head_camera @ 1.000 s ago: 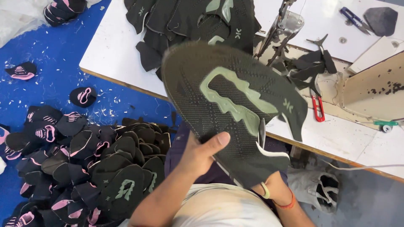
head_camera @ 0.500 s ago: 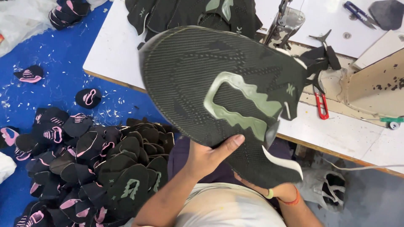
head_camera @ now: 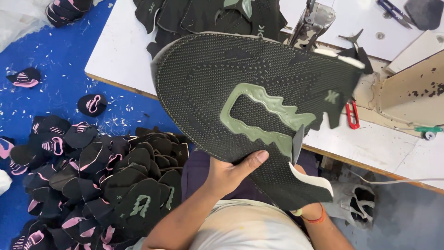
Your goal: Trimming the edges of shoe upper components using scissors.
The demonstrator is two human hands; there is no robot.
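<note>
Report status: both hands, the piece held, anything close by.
Left hand grips shoe upper, thumb on top. Right hand mostly hidden beneath it, apparently holding. Upper raised over table; sewing machine just behind.

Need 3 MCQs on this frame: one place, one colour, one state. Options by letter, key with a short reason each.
1. Where does the red-handled tool lie?
A. on the white table
B. on the blue floor
C. in the left hand

2. What colour is the jagged overlay on the dark knit shoe upper?
A. pink
B. pale green
C. orange

3. How is the shoe upper held?
A. flat on the table, untouched
B. raised, left hand with its thumb on the lower edge, right hand mostly hidden behind it
C. folded in one fist

Key: 1 A, it rests on the tabletop right of the upper. 2 B, the patch is light green on near-black knit. 3 B, the upper is spread open above the lap and the thumb presses its edge.
</note>
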